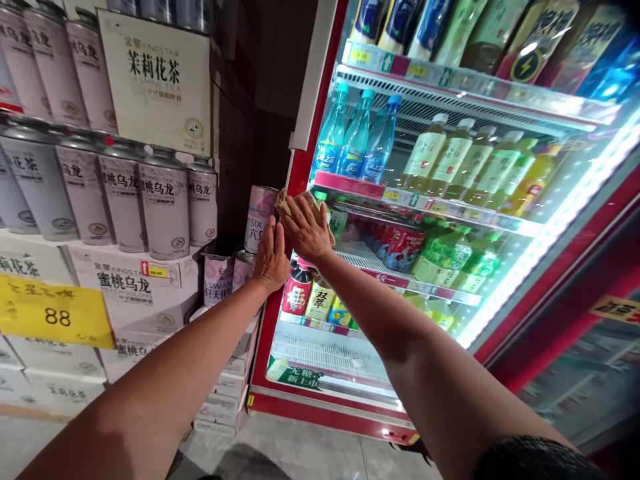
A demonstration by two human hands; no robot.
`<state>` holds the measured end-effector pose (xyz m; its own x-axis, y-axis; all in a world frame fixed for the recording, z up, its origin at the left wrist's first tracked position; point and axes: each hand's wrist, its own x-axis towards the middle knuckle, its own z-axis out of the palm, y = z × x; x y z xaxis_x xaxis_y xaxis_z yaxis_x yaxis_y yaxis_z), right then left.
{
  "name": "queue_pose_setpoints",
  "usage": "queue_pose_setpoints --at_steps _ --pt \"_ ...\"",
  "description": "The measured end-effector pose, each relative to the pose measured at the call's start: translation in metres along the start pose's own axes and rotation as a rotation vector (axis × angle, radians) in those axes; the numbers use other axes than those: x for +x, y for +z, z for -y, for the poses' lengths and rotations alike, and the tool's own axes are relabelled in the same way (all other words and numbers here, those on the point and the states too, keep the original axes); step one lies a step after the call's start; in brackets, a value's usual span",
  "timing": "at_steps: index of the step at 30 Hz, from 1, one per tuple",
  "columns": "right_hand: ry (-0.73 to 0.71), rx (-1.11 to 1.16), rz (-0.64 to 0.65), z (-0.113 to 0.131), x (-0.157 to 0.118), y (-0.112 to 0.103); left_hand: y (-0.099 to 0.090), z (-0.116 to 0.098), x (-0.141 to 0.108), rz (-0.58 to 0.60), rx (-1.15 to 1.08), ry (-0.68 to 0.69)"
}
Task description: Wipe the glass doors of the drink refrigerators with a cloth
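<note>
My right hand (309, 230) lies over a brown cloth (289, 202), pressing it against the left edge of the glass door of a lit drinks fridge (290, 247). The cloth shows above the fingers and along the palm's right side. My left hand (273, 260) is just left of it at the fridge's red frame, fingers stretched upward and close together, with nothing seen in it. Whether its fingertips touch the frame, I cannot tell. Behind the glass near my hands are a red-labelled bottle (297, 290) and a green-capped bottle (321, 197).
Left of the fridge stand stacked cartons (160, 80) and several large pinkish cans (165, 203), with a yellow price sign (55, 313). A SIX can (259, 213) stands close to my left hand. Another red-framed fridge (590, 373) is at right. Grey tiles (320, 447) cover the floor.
</note>
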<state>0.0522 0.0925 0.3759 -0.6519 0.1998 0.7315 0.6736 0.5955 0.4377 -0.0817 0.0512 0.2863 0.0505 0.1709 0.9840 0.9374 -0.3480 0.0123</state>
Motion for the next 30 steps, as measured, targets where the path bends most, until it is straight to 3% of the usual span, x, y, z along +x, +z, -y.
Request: queue_pose_setpoints --at_steps 3,7,11,14,20,25,30 --pt "-0.027 0.007 0.035 0.003 -0.008 0.000 0.000 -0.004 0.008 -0.010 -0.052 0.030" --pt "-0.144 0.032 0.055 -0.012 -0.019 -0.005 -0.001 -0.002 0.017 0.031 -0.089 0.093" --pt "0.050 0.008 -0.066 -0.028 0.006 -0.016 0.004 0.000 0.032 0.027 -0.097 0.113" --pt "0.087 0.011 -0.071 -0.029 0.014 -0.017 0.011 -0.004 0.046 -0.002 -0.079 0.089" --pt "-0.050 0.012 0.046 -0.044 -0.027 -0.020 0.027 -0.004 0.067 0.009 -0.047 0.080" --pt "0.076 -0.022 -0.027 -0.059 -0.031 -0.030 0.038 -0.002 0.070 0.077 -0.063 0.039" --pt "0.112 -0.042 -0.033 -0.057 -0.047 -0.021 0.043 -0.009 0.067 0.101 -0.061 -0.055"
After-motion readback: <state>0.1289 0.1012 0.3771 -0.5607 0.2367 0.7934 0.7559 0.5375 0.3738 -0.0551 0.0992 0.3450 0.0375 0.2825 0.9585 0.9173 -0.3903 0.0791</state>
